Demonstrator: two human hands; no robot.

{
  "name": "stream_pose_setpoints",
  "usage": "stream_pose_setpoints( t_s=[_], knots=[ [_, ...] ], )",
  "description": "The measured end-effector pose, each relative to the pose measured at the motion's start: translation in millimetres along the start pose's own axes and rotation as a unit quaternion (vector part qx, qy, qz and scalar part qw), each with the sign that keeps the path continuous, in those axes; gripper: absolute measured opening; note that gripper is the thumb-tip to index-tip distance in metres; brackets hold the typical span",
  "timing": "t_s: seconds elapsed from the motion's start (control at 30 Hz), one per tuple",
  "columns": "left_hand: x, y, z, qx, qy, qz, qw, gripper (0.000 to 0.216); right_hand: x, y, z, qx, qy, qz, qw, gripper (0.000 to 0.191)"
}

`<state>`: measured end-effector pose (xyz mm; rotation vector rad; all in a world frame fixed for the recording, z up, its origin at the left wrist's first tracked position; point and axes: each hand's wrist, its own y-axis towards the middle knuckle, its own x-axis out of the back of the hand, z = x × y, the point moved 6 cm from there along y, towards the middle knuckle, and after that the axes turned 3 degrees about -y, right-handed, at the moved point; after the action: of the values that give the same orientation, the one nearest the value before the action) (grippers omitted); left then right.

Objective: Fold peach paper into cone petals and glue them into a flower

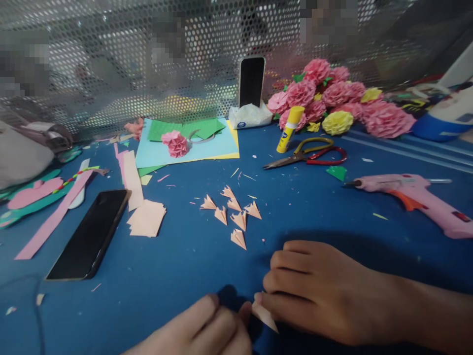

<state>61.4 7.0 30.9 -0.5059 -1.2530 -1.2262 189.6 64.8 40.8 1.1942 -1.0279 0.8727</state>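
A small piece of folded peach paper (265, 317) sits low in the view, between my two hands. My right hand (314, 291) has its fingers bent and pressed together on the paper's upper edge. From the other side my left hand (207, 328) is closed, its thumb against the near end of the paper; its other fingertips are hidden. Beyond my hands lies a loose group of small pointed folded paper pieces (239, 220) in the same peach colour. A stack of peach paper squares (148, 218) rests to their left.
A black phone (90, 234) and paper strips (55, 217) lie left. Behind are coloured sheets (151, 157), scissors (295, 158), a glue stick (291, 129), a second phone (252, 81) propped upright and pink paper flowers (301, 93). A pink glue gun (402, 185) lies right. Paper scraps dot the blue surface.
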Motion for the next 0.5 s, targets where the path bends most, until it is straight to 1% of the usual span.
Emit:
stream_pose_setpoints(
  t_s=[0.03,0.1,0.17,0.23,0.3,0.4,0.5],
  knots=[
    [2,0,2,0.028,-0.032,-0.04,0.998,0.03,0,0,0,0.0,-0.002,-0.004,1.0,0.031],
    [1,-2,7,0.079,-0.077,-0.072,0.991,0.036,2,0,-1,-0.001,-0.002,-0.01,1.0,0.032],
    [1,-3,10,0.104,-0.105,-0.095,0.984,0.039,4,-1,-1,-0.003,-0.003,-0.022,1.0,0.031],
    [2,-2,13,0.109,-0.118,-0.108,0.981,0.042,6,0,-1,-0.004,-0.01,-0.032,0.999,0.031],
    [4,-1,14,0.096,-0.123,-0.112,0.981,0.043,7,0,-2,-0.007,-0.018,-0.04,0.999,0.031],
    [4,1,15,0.079,-0.138,-0.109,0.981,0.039,7,1,-3,-0.006,-0.021,-0.043,0.999,0.033],
    [3,1,16,0.086,-0.164,-0.107,0.977,0.035,4,1,-5,-0.003,-0.002,-0.036,0.999,0.034]
  ],
)
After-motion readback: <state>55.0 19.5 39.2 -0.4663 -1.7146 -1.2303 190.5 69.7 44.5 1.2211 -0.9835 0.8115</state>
